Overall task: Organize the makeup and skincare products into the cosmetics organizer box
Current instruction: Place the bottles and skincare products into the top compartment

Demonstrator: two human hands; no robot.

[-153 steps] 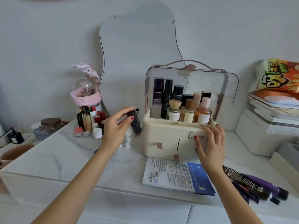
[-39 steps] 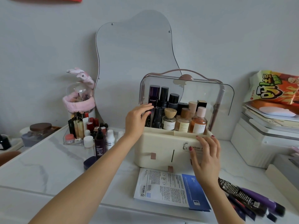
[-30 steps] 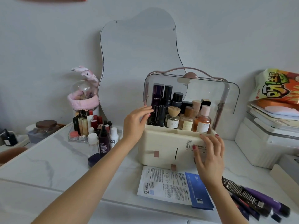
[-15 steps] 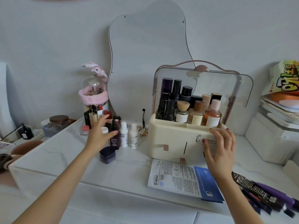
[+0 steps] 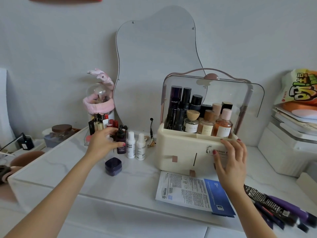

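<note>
Two hands (image 5: 103, 143) (image 5: 230, 162), one cream organizer box (image 5: 180, 152), two small white bottles (image 5: 131, 145) (image 5: 141, 146), one dark pump bottle (image 5: 121, 140), one navy jar (image 5: 113, 166), one sheet-mask packet (image 5: 188, 191).
</note>
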